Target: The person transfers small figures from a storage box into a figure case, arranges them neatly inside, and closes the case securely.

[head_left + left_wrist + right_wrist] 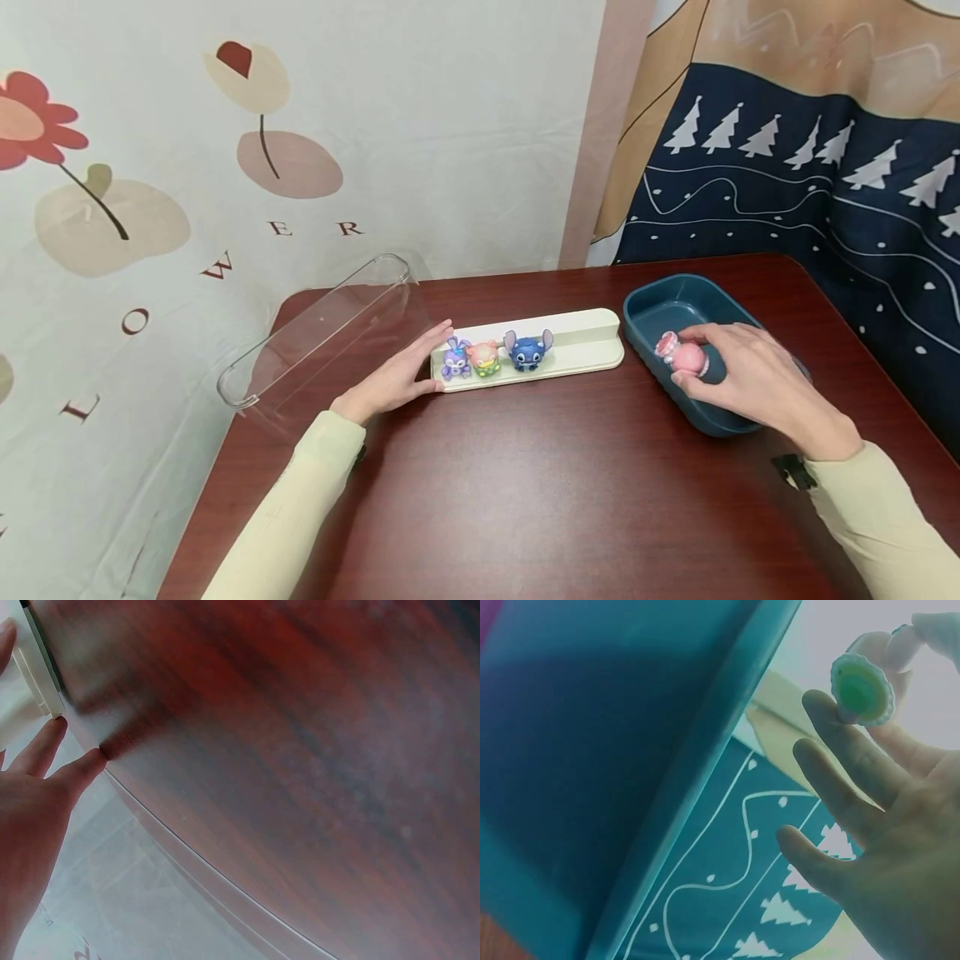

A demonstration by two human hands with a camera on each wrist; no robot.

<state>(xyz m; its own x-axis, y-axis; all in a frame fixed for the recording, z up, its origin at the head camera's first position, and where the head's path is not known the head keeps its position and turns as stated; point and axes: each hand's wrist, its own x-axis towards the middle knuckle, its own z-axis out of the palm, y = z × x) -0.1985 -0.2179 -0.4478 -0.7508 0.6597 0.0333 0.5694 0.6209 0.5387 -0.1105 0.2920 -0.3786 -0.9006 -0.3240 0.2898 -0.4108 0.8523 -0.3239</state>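
Pink figure (pixel 687 358) is hanging above the blue bin (pixel 681 292); right hand (pixel 765 375) is pinching it between thumb and forefinger, other fingers spreading loose in the wrist view; progress, my read: partway; tray (pixel 588 354) is carrying three: purple figure (pixel 456 360) and pink-and-green figure (pixel 483 358) sitting close at the left end, blue figure (pixel 528 352) sitting near the middle; right end is showing bare, pink one isn't sitting there yet; can't tell if more are lying in the bin under the hand; left hand (pixel 397 375) is bracing the tray's left end, fingers extending and touching, not wrapping; clear cover (pixel 330 340) is sitting off the tray, to its left, on the table (pixel 540 475)
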